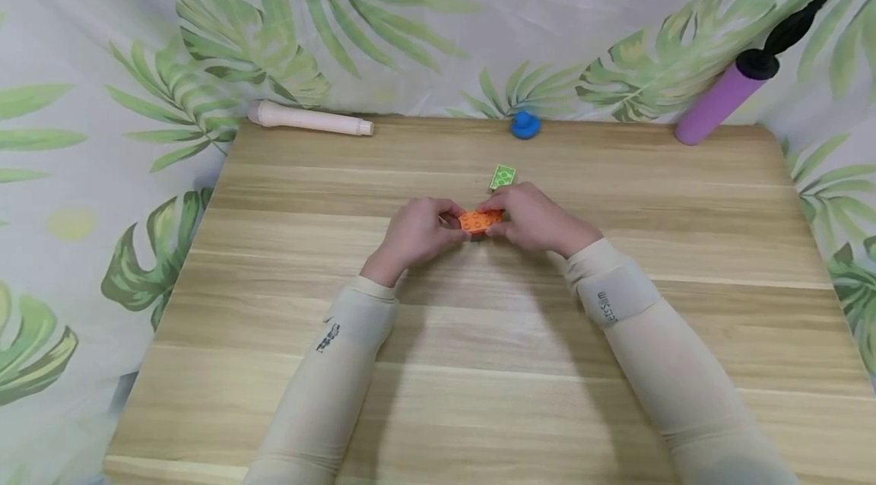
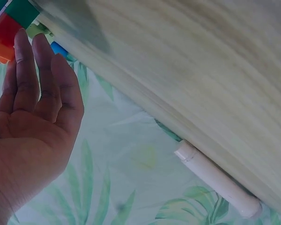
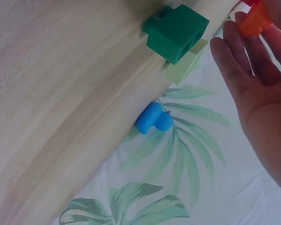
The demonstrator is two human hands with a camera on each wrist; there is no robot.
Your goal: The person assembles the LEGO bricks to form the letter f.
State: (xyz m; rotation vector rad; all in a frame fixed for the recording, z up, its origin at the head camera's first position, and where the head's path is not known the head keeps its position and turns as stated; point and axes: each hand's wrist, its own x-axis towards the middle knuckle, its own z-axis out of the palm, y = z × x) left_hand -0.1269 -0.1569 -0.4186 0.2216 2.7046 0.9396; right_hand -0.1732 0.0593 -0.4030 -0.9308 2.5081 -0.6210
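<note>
The orange brick [image 1: 476, 222] is held over the middle of the surface [image 1: 479, 356], its ends pinched between thumb and fingers by the left hand [image 1: 420, 232] and the right hand [image 1: 537, 219]. A red brick [image 2: 4, 33] is seen against it from the left wrist. The joining of bricks by hand appears to be the step in hand; for the next move, studs and sockets would need to be lined up and even pressure applied. Whether the dark green brick [image 3: 178, 35] is attached cannot be told. Smooth, hard plastic is suggested by the bricks' shine, with round studs on the orange top. A ringed pattern is shown by the light green brick [image 1: 503, 176], laid just beyond the hands. The surface is marked by pale, streaked wood grain
</note>
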